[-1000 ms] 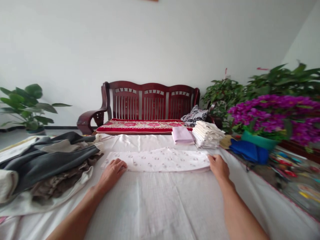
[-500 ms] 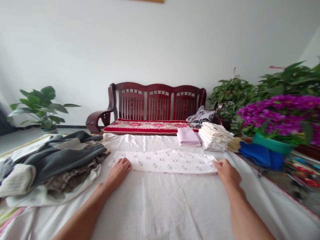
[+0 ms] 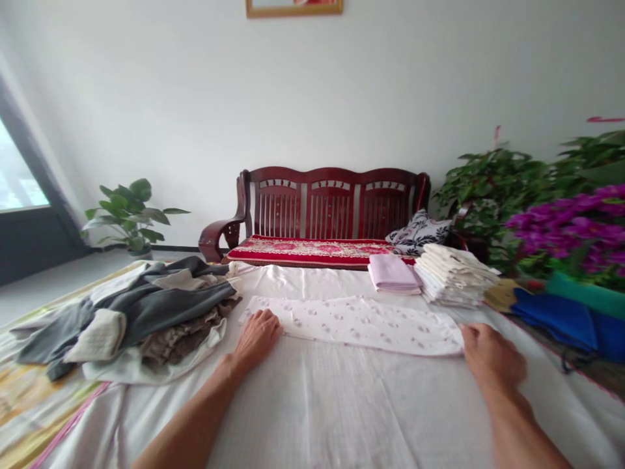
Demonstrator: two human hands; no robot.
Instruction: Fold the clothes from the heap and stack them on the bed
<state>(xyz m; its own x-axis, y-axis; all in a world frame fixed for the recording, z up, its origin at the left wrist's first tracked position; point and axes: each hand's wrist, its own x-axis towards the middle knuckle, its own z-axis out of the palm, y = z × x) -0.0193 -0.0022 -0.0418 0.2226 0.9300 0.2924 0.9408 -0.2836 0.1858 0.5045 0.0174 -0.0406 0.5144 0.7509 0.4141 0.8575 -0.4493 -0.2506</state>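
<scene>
No readable text or labels.

Two bare forearms reach forward over the broad white cloth-covered surface (image 3: 342, 410), set well apart. The bare left forearm (image 3: 193, 420) slants inward from the near side, running nearly straight through the left wrist (image 3: 230, 366) to the bare left hand (image 3: 260, 333). That hand rests palm down, back upward, its fingers side by side in a shallow curve toward the far edge; the palm is hidden. The bare right forearm (image 3: 530, 436) leans inward too, and the right wrist (image 3: 505, 394) leads to the bare right hand (image 3: 497, 358), nearer the right edge. Its fingers bend inward, with thumb and forefinger drawn together in a pinch; the other fingertips are hidden behind the slightly blurred knuckles.
</scene>
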